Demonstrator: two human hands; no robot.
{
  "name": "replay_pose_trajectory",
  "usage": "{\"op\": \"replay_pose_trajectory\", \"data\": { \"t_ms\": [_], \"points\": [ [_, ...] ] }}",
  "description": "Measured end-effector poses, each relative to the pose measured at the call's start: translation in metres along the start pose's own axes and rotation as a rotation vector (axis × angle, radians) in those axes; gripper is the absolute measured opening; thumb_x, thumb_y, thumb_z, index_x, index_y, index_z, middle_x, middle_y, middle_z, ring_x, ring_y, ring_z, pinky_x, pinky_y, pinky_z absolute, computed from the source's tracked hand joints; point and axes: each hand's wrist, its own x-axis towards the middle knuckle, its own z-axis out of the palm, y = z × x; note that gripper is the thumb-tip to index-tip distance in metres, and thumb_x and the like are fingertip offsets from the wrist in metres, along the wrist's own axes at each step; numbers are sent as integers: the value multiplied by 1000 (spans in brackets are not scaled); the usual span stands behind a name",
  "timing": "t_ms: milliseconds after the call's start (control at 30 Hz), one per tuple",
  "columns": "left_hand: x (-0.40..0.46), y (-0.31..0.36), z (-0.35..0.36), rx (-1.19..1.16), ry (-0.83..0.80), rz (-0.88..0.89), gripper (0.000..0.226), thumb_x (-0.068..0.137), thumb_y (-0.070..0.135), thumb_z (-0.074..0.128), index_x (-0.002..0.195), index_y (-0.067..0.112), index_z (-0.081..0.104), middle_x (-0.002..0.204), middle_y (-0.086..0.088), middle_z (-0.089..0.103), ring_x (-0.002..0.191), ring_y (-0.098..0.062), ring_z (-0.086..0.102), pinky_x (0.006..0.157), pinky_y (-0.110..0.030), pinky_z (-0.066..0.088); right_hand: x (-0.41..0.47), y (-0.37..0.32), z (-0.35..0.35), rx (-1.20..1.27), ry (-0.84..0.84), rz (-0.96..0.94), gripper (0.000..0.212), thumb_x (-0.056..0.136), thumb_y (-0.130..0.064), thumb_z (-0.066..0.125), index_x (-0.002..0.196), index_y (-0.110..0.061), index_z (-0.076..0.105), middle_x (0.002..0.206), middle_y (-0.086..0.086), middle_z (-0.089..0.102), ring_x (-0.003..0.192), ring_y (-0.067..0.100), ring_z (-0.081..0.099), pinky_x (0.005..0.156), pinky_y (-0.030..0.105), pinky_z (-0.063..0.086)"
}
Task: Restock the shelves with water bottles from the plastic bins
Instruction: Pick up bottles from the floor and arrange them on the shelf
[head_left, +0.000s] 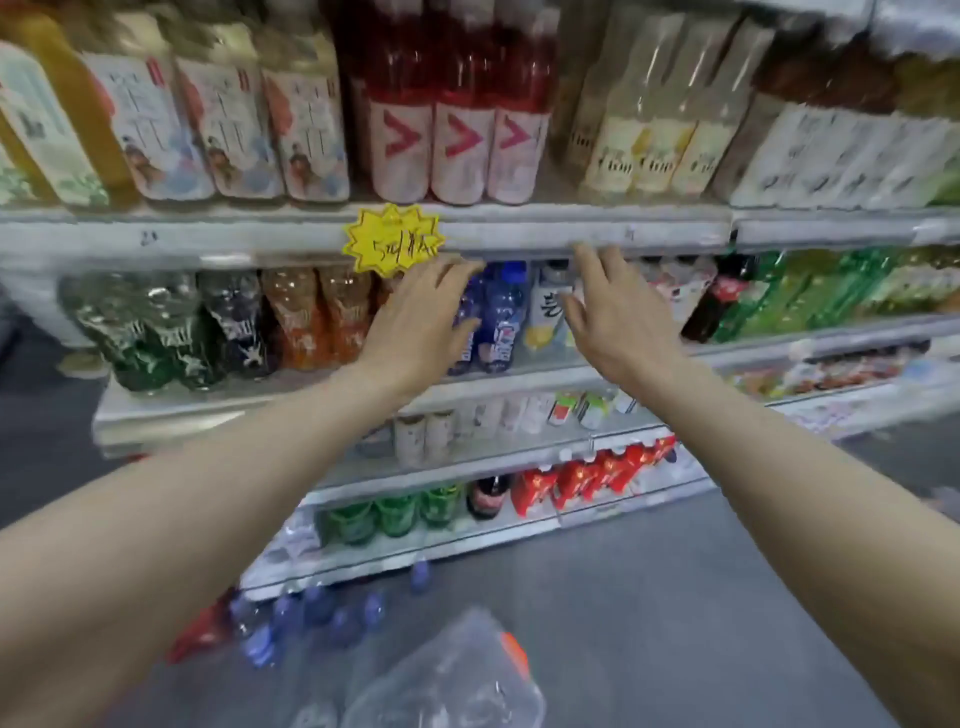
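Both my arms reach out to the second shelf (519, 371). My left hand (421, 322) hovers with fingers apart just left of two blue-capped water bottles (501, 317) standing on that shelf. My right hand (608, 317) is open too, at the right of a pale yellow-labelled bottle (545, 312) beside the blue ones. Neither hand holds anything. On the floor at lower left, several more blue-capped water bottles (306, 618) lie in a pack. Crumpled clear plastic wrap (457, 680) lies at the bottom centre.
A yellow starburst price tag (392, 244) hangs on the upper shelf's edge. Orange and dark soda bottles (311, 317) stand left of my hands, green ones (810, 291) to the right. Lower shelves hold cans and red packs (587, 475). Grey floor lies to the right.
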Motion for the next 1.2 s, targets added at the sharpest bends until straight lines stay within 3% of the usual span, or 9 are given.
{"op": "replay_pose_trajectory", "data": {
  "t_ms": [200, 467, 633, 800, 1000, 1200],
  "points": [
    [-110, -53, 89, -50, -188, -91, 52, 83, 18, 68, 132, 12, 52, 129, -9, 52, 116, -31, 50, 97, -38, 41, -100, -28, 130, 87, -148, 25, 56, 96, -39, 37, 139, -4, 43, 116, 21, 53, 92, 42, 56, 68, 47, 51],
    [-279, -154, 219, -75, -481, -226, 51, 80, 15, 70, 129, 13, 55, 126, -10, 55, 114, -31, 51, 98, -36, 38, -220, -91, 329, 285, -376, 188, 54, 93, -33, 43, 139, -7, 46, 122, 17, 55, 99, 39, 56, 76, 46, 53],
    [-378, -214, 310, -65, -583, -211, 42, 84, 31, 47, 120, 11, 57, 112, -9, 60, 102, -30, 55, 89, -35, 39, -284, -119, 451, 318, -500, 296, 54, 91, -34, 41, 135, -4, 52, 116, 17, 59, 93, 39, 58, 73, 42, 51],
    [-441, -265, 402, -47, -740, -240, 38, 81, 14, 67, 119, 13, 59, 115, -5, 58, 106, -28, 54, 88, -33, 34, -339, -131, 566, 343, -694, 405, 52, 97, -28, 50, 144, -9, 39, 124, 14, 51, 107, 38, 50, 79, 48, 50],
    [-494, -320, 503, -54, -820, -223, 38, 88, 26, 51, 122, 11, 57, 116, -11, 57, 107, -34, 53, 91, -46, 45, -364, -122, 686, 314, -782, 479, 55, 99, -28, 48, 149, -15, 29, 136, 11, 43, 116, 36, 47, 88, 47, 45],
    [-532, -345, 562, -57, -824, -118, 39, 92, 32, 42, 117, 7, 58, 108, -13, 58, 99, -33, 53, 89, -40, 41, -348, -117, 782, 374, -769, 565, 60, 97, -21, 50, 152, -21, 24, 149, 8, 33, 120, 37, 45, 94, 49, 44]
  ]
}}
